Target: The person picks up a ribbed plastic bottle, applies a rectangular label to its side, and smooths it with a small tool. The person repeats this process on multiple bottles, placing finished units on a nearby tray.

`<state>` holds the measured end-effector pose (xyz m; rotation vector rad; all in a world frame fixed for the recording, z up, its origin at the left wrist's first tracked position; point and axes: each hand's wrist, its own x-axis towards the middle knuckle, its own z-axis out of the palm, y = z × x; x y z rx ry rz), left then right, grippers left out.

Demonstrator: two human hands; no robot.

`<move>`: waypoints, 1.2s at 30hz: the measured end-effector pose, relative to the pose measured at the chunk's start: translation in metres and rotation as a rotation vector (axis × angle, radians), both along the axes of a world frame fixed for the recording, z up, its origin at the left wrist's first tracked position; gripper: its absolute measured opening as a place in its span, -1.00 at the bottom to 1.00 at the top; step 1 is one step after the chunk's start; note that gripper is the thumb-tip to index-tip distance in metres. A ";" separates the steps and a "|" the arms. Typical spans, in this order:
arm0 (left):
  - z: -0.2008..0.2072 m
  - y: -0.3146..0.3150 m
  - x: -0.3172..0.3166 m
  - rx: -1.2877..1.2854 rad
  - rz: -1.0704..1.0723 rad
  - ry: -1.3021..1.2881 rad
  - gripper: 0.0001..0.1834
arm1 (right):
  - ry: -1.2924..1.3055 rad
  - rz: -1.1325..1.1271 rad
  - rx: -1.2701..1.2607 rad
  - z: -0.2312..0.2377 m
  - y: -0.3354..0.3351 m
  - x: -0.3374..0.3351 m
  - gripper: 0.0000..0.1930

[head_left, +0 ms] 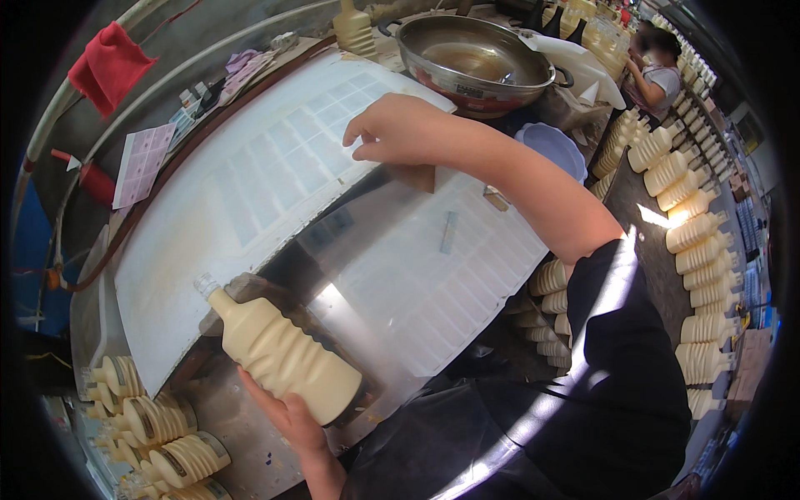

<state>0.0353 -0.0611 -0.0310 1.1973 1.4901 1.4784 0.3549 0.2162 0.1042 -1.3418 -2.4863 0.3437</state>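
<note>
My left hand (pixel 287 417) grips a cream-coloured bottle (pixel 287 358) from below, its fingers partly hidden behind the ribbed body. The bottle lies tilted, with its clear-ringed neck pointing to the upper left and its dark base to the lower right. My right hand (pixel 390 129) hovers over the far right part of a sloping white board (pixel 183 242). Its thumb and index finger are bent with a small gap between them, and nothing shows in that gap. A sheet with rows of pale rectangles (pixel 292 150) lies on the board beside this hand.
Below the board lies a second translucent sheet (pixel 467 275) with a small strip (pixel 448 232) on it. A large metal wok (pixel 475 62) and a lavender basin (pixel 554 150) stand at the back. Cream bottles crowd the lower left (pixel 158 417) and right (pixel 692 200). Another person (pixel 658 79) is at upper right.
</note>
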 end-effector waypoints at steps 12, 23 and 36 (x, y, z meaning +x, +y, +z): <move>-0.002 -0.001 -0.001 0.013 -0.019 -0.049 0.14 | -0.105 0.003 0.165 0.025 0.020 -0.016 -0.82; 0.003 0.001 0.001 0.026 -0.008 -0.068 0.22 | -0.076 0.123 0.096 -0.013 0.010 -0.037 -0.81; -0.006 -0.001 0.000 0.044 -0.016 -0.135 0.20 | -0.409 0.250 0.289 -0.039 -0.016 -0.091 -0.92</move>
